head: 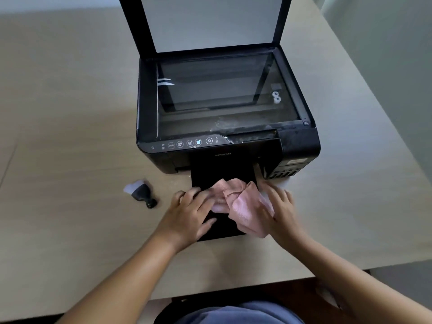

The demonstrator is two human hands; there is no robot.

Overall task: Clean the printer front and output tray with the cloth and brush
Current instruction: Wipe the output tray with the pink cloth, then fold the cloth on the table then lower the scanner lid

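Observation:
A black printer point(301, 146) stands on the table with its scanner lid raised. Its black output tray point(205, 178) is pulled out toward me. A crumpled pink cloth point(243, 204) lies on the tray. My left hand point(189, 213) rests flat on the tray's left side, its fingertips touching the cloth. My right hand point(280, 204) is at the cloth's right edge, fingers spread and pressing on it. A small black brush point(142, 191) with pale bristles lies on the table left of the tray, apart from both hands.
The beige table point(70, 136) stretches wide to the left; its front edge runs just below my forearms and its right edge slants away at the right. The raised scanner lid point(210, 22) stands upright at the back. Dust smears mark the scanner glass point(222, 90) near the front.

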